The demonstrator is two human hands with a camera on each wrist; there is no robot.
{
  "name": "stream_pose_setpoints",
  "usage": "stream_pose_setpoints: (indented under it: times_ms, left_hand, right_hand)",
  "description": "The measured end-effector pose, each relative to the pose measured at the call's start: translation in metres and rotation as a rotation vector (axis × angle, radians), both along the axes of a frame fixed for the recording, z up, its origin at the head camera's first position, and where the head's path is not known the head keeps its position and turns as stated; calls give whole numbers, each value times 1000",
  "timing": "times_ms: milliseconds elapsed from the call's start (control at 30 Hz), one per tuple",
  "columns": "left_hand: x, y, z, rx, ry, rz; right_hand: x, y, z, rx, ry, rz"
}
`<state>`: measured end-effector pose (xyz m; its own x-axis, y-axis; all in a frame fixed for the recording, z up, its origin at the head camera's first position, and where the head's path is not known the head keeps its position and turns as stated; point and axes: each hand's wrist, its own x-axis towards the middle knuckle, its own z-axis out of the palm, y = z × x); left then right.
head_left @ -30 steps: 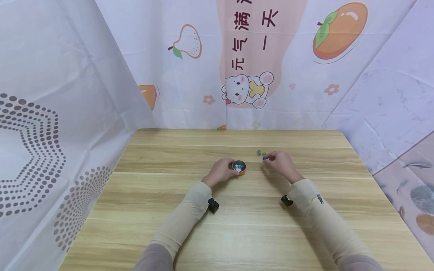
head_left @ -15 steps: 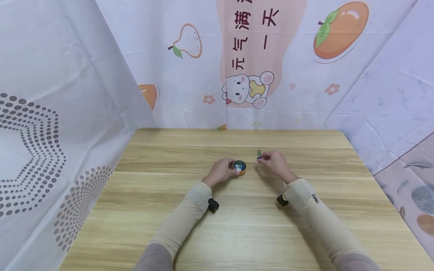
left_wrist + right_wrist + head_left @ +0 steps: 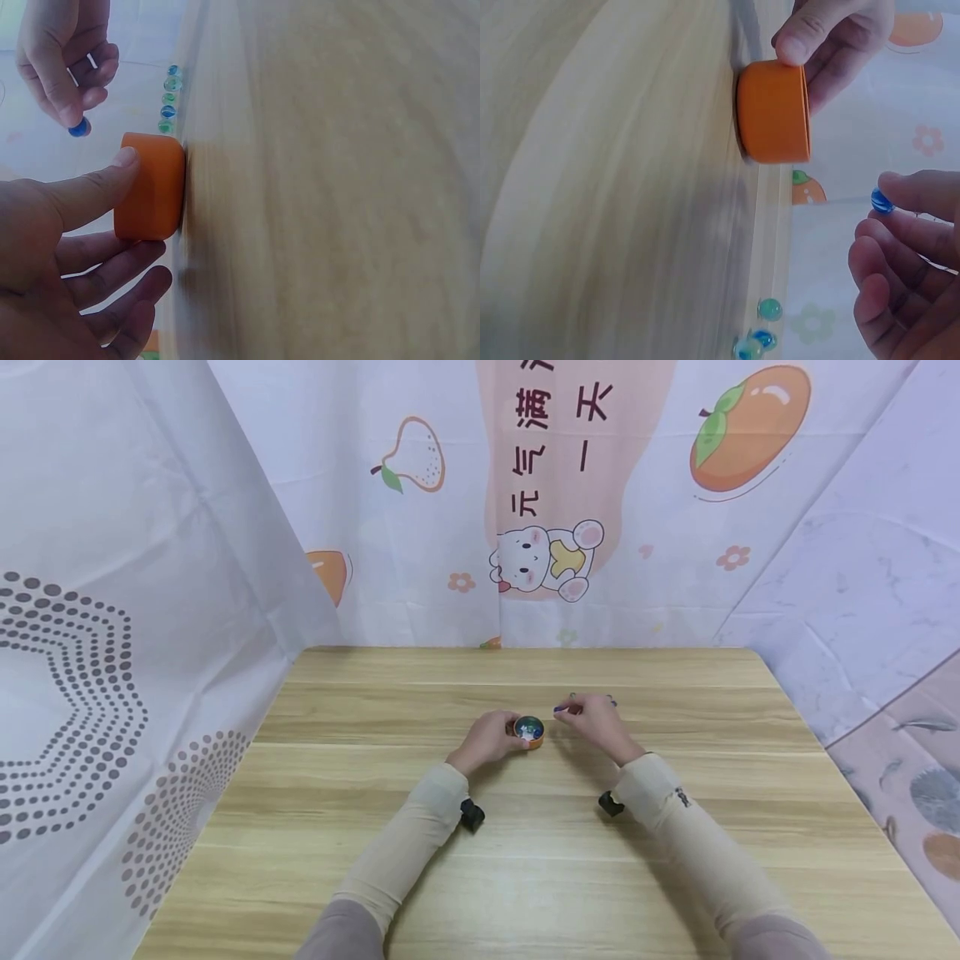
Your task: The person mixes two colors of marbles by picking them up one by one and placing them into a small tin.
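Observation:
My left hand (image 3: 491, 740) steadies a small round orange bowl (image 3: 154, 191) on the table, its thumb on the rim and fingers at the far side. Seen from the head, blue and green marbles lie inside the bowl. Just right of it, my right hand (image 3: 597, 727) pinches a blue marble (image 3: 882, 200) between thumb and index finger, held above the tabletop and apart from the bowl. Behind the right hand, loose glass marbles (image 3: 770, 309) in green and blue rest on the table; the hand partly hides them in the head view.
The wood-grain table (image 3: 420, 693) ends at a printed cloth backdrop (image 3: 420, 560) with fruit drawings and lettering. More patterned cloth (image 3: 187, 610) hangs at the left side. A black wrist camera (image 3: 472, 815) sits on the left sleeve, another on the right.
My right hand has moved left toward the bowl, carrying the blue marble. Some loose marbles now show to its right. The left hand and the bowl have stayed in place.

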<state>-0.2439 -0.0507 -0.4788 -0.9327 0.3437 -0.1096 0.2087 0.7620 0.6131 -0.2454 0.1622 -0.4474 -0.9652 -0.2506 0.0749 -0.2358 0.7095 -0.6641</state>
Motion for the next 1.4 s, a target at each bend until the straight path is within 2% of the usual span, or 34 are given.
stream_pose_setpoints:
  times_ms: [267,400,633,967,1400]
  left_hand:
    - [1,0,1,-1,2,-1]
    - [1,0,1,7,4,-5]
    - [1,0,0,-2,1,1]
    - [1,1,1,6,-7,2]
    - [0,0,1,11,-12,8]
  right_hand:
    - [-1,-10,-2,66,-4,24]
    - [0,-14,-6,63,10,53]
    - [1,-18,-12,70,-39,81]
    - [3,-21,-21,82,13,105]
    - [0,-20,-21,116,5,123]
